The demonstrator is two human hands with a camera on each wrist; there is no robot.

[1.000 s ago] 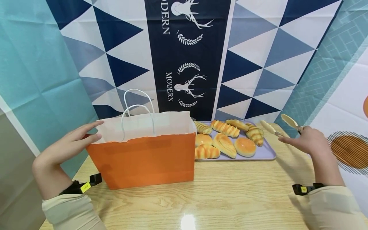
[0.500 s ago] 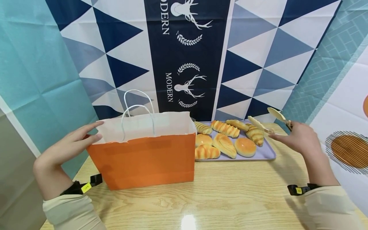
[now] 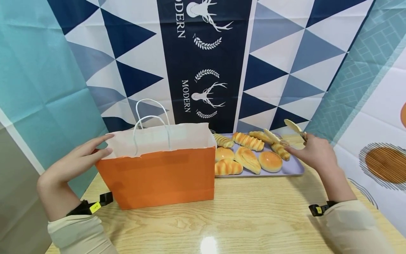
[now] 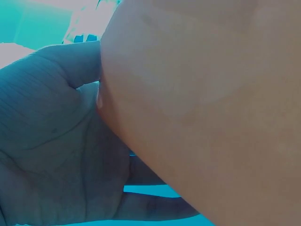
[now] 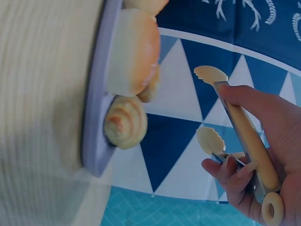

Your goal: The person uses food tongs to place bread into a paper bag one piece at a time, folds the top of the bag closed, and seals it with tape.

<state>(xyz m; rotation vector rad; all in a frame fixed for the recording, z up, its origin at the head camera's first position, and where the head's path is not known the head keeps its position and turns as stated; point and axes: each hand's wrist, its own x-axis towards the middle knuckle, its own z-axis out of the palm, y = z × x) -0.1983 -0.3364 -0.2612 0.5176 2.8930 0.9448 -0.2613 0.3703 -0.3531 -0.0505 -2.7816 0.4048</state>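
My left hand (image 3: 79, 155) grips the left rim of an orange paper bag (image 3: 158, 180) with a white inside and white handles. In the left wrist view the bag's side (image 4: 202, 113) covers part of the fingers. My right hand (image 3: 314, 151) holds a pair of tongs (image 5: 249, 146) with cream-coloured scalloped tips, spread apart and with nothing between them. The tongs are above the right end of a lilac tray (image 3: 293, 169), close to a striped croissant-like bread (image 3: 280, 151). One tip partly hides that bread in the head view.
Several breads lie on the tray, including a round bun (image 3: 270, 161), a twisted loaf (image 3: 247, 159) and a striped roll (image 3: 229, 167). The bag hides the tray's left end. A patterned cloth (image 3: 203, 70) hangs behind the wooden table (image 3: 247, 211).
My right hand has moved left with the tongs, from beside the tray to over its right end. The left hand and the bag have stayed in place.
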